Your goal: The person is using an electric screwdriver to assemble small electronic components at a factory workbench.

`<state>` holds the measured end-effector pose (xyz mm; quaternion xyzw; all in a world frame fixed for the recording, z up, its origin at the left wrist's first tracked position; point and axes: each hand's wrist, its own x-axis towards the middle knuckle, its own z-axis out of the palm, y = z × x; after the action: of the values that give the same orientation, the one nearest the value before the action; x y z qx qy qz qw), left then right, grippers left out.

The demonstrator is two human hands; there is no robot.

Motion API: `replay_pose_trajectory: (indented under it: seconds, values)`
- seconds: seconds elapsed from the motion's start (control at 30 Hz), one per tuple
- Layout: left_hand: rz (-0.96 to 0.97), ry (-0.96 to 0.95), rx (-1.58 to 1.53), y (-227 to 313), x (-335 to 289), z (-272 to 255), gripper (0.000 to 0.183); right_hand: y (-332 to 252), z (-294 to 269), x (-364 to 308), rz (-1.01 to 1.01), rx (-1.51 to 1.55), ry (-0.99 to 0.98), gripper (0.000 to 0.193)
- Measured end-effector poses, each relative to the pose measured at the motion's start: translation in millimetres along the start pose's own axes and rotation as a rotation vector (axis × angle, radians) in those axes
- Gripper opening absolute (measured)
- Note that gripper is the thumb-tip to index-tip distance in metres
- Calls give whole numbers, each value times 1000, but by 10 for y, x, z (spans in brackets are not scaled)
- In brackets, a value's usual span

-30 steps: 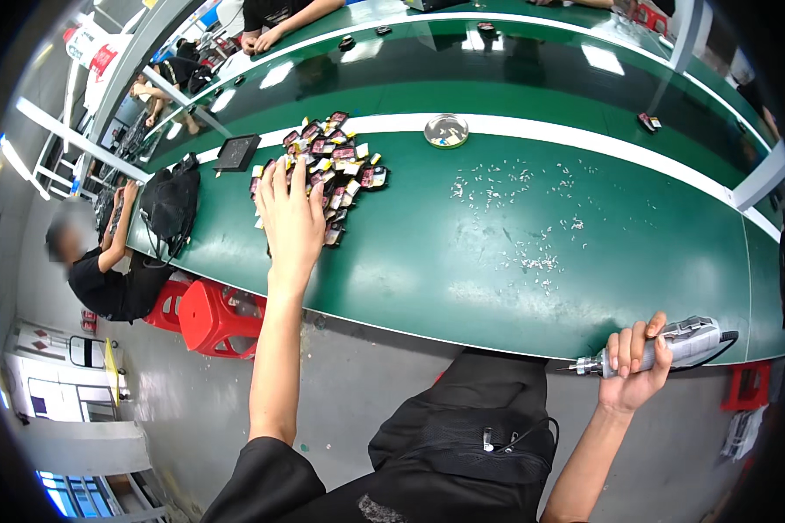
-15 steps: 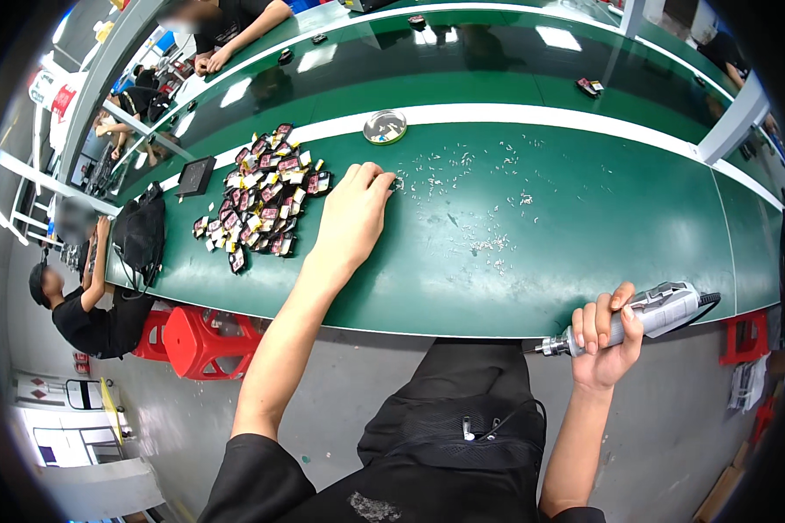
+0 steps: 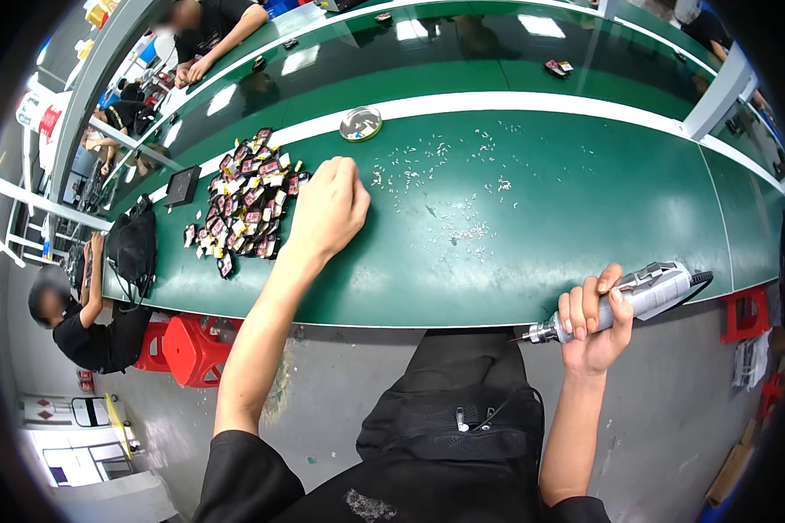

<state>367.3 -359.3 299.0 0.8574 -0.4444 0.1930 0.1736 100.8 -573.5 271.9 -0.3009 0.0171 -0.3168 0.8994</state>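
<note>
Just past three o'clock, the right hand [image 3: 597,336] grips a grey cylindrical power driver [image 3: 658,292], its metal tip [image 3: 541,333] best kept clear of the left hand [image 3: 330,207], which curls well apart, any hold hidden, beside heaped black-and-pink plastic pieces [image 3: 251,207] at ten o'clock on the green surface [image 3: 549,235].

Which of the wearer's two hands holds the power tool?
The right hand grips the grey power tool; the left hand, beside the piled black parts, does not.

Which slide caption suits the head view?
Right hand gripping a grey cylindrical corded tool, left hand beside piled black, pink-labelled parts on a green table.
</note>
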Motion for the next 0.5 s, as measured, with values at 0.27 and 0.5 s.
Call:
replay_pose_trajectory:
  seconds: [0.27,0.5]
  values:
    - [-80,158,-402,706,-542,-93,5,32,-2,28,4,30,-19,11]
    - [-596,3,-1320,1363,-940,-212,4,-7,327,-24,-55,56,-81,11]
